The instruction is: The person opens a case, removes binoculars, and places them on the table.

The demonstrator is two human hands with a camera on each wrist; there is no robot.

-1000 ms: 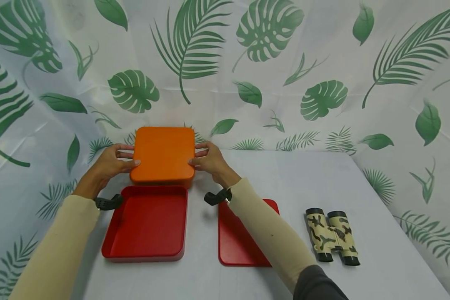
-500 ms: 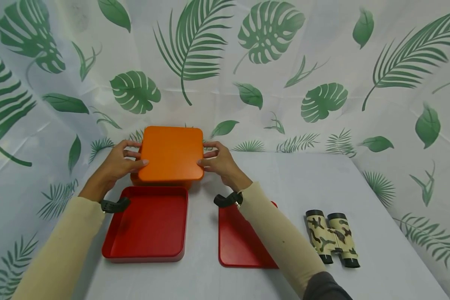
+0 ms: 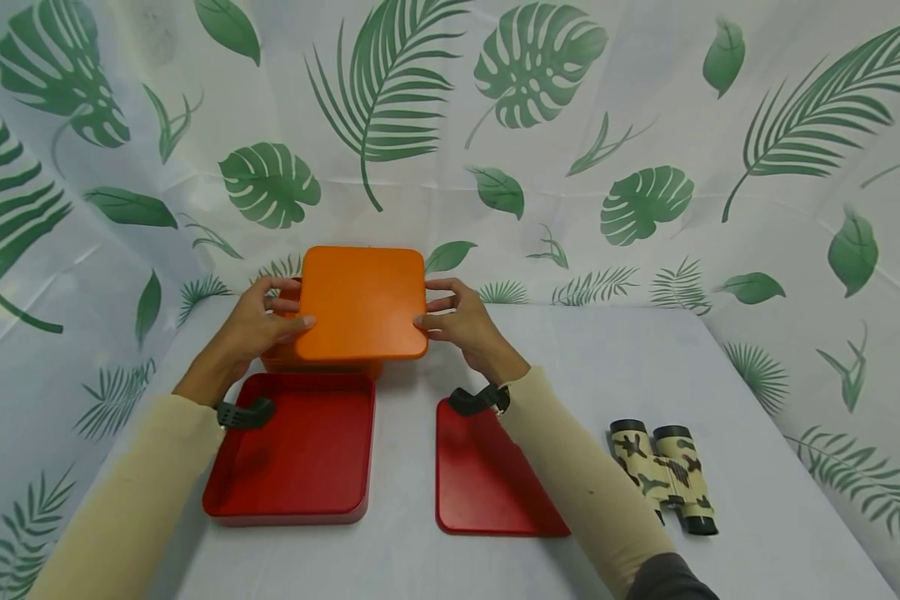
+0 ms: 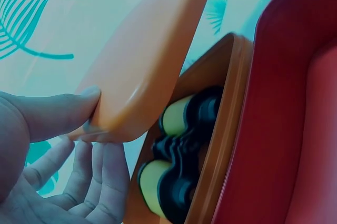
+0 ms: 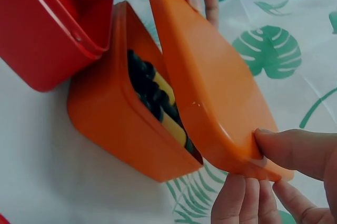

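Both hands hold an orange lid (image 3: 362,302) by its opposite side edges. My left hand (image 3: 262,321) pinches the left edge, thumb on top and fingers beneath. On the other side my right hand (image 3: 465,325) grips the right edge in the same way. Under and behind the lid stands an orange box (image 5: 113,124), its mouth partly uncovered. Binoculars with black and yellow parts (image 4: 179,182) lie inside that box, as the wrist views show. In the head view the lid hides most of the box and the binoculars.
An uncovered red box (image 3: 292,454) stands right in front of the orange one. Flat on the white table to its right lies a red lid (image 3: 487,483), partly under my right forearm. Camouflage-patterned binoculars (image 3: 682,479) rest farther right. A leaf-print cloth (image 3: 540,167) hangs behind.
Both hands have carried the orange lid to the right and slightly up, off the orange box, which stays in place. More of the box shows at the left.
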